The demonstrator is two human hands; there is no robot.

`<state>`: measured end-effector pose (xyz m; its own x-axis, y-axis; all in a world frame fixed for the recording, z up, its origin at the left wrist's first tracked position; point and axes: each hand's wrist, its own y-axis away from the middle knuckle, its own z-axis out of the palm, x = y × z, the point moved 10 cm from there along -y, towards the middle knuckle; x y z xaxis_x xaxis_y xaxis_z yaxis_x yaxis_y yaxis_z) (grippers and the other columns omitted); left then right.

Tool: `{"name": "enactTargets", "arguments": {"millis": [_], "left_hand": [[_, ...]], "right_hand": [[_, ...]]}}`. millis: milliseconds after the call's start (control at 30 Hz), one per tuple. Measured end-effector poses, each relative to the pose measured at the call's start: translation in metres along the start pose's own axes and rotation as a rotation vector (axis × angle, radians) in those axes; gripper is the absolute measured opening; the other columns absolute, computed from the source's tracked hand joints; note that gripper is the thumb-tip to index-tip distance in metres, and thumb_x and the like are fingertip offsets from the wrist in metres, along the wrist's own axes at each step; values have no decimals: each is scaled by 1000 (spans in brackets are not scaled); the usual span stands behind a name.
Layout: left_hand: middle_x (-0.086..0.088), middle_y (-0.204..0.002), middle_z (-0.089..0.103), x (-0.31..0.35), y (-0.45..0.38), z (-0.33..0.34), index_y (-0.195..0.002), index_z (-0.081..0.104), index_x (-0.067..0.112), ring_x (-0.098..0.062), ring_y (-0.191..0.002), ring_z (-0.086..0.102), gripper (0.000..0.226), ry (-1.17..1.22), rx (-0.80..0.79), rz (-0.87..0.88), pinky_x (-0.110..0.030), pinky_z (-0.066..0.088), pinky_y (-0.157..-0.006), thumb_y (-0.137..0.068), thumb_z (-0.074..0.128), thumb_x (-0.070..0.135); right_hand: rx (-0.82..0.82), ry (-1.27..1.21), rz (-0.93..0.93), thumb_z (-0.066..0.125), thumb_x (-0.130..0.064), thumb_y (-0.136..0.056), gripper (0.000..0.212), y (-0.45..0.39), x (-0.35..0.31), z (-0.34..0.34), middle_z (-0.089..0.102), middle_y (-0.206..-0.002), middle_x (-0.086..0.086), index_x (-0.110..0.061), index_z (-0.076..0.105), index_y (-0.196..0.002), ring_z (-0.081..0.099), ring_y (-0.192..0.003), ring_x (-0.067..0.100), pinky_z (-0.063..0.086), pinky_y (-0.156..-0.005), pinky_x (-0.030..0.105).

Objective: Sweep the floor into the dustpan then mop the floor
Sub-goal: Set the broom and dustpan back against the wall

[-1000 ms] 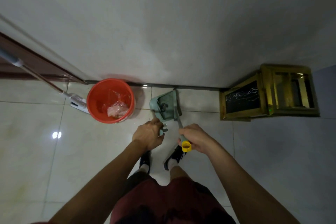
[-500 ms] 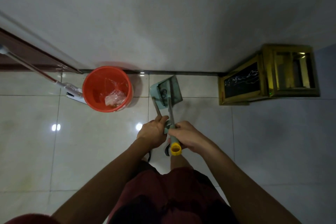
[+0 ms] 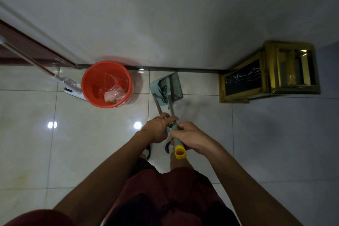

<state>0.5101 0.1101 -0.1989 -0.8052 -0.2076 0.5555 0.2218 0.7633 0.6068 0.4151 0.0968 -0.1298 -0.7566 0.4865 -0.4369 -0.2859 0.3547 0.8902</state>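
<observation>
Both hands grip side-by-side handles, left hand [image 3: 157,129] on the dustpan's [image 3: 167,88], right hand [image 3: 190,136] on the broom's [image 3: 177,140], running straight ahead toward the wall.

Nothing here can be read: no words, labels, brand marks or numbers show on anything in sight. The white streaks on the dark panel of the gold stand [image 3: 244,80] in the corner look like marble veining, not writing.

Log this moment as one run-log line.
left hand: on dustpan handle | right hand: on broom handle | dustpan: by wall | mop: unused
</observation>
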Motion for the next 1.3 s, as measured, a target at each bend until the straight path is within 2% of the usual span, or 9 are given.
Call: {"name": "enactTargets", "arguments": {"millis": [200, 300, 433, 600, 833, 900, 1067, 1167, 1300], "left_hand": [[-2, -142, 42, -5, -2, 6, -147, 41, 36, -29, -111, 60, 75, 20, 11, 11, -37, 55, -78, -82, 64, 5], [-2, -140, 44, -2, -5, 3, -141, 46, 32, -29, -109, 60, 68, 34, 28, 11, -33, 50, -74, -83, 65, 4], [0, -137, 43, 0, -10, -1, -130, 49, 33, -28, -103, 61, 57, 39, 39, 15, -31, 48, -72, -83, 67, 7], [-2, -122, 44, 3, -13, -12, -118, 48, 32, -28, -90, 61, 42, 4, 73, 12, -37, 53, -72, -84, 72, 22], [-4, -129, 48, 1, -13, -25, -130, 50, 32, -32, -95, 63, 48, -60, 115, -32, -36, 52, -73, -86, 69, 24], [-5, -135, 50, 1, -13, -34, -137, 50, 30, -35, -104, 62, 51, -89, 135, -38, -38, 49, -75, -89, 66, 22], [-11, -133, 62, 1, -16, -72, -148, 42, 34, -35, -113, 63, 58, -215, 190, -46, -41, 53, -86, -93, 61, 25], [-10, -120, 68, -5, -24, -105, -145, 45, 37, -33, -98, 68, 51, -257, 269, -91, -39, 57, -78, -96, 56, 25], [-11, -127, 66, -22, -38, -137, -135, 58, 22, -34, -110, 64, 40, -296, 340, -185, -37, 51, -85, -96, 55, 25]], "right_hand": [[-55, -24, -14, 61, -24, -90, 22, 8, 5, 4, 75, -96, 12, -14, 66, -109, 74, -90, 25, 60, -86, 50], [-69, -47, -8, 60, -24, -92, 24, 12, 3, 2, 76, -95, 11, -14, 64, -113, 74, -90, 24, 60, -85, 44], [-74, -75, 0, 58, -25, -94, 23, 17, 1, -1, 76, -97, 12, -16, 64, -114, 74, -91, 27, 60, -76, 39], [-70, -69, -7, 59, -44, -95, 33, 18, -1, -4, 73, -98, 9, -23, 65, -120, 73, -89, 29, 59, -58, 27], [118, -20, -89, 52, -35, -101, 27, -2, 10, -34, 72, -84, 8, -18, 69, -113, 67, -60, 17, 51, -51, 26], [193, 83, -88, 55, -32, -98, 27, -14, 18, -47, 71, -88, 6, -16, 69, -115, 65, -64, 17, 49, -57, 27], [320, 355, -114, 55, -31, -96, 33, -29, 8, -80, 69, -117, 3, -21, 65, -126, 66, -103, 22, 51, -83, 28], [388, 480, -201, 53, -28, -97, 39, -34, -18, -96, 65, -126, 5, -20, 59, -135, 62, -111, 22, 51, -90, 31], [443, 558, -274, 53, -26, -98, 44, -45, -47, -114, 57, -136, 6, -19, 52, -142, 53, -124, 24, 48, -100, 38]]}}
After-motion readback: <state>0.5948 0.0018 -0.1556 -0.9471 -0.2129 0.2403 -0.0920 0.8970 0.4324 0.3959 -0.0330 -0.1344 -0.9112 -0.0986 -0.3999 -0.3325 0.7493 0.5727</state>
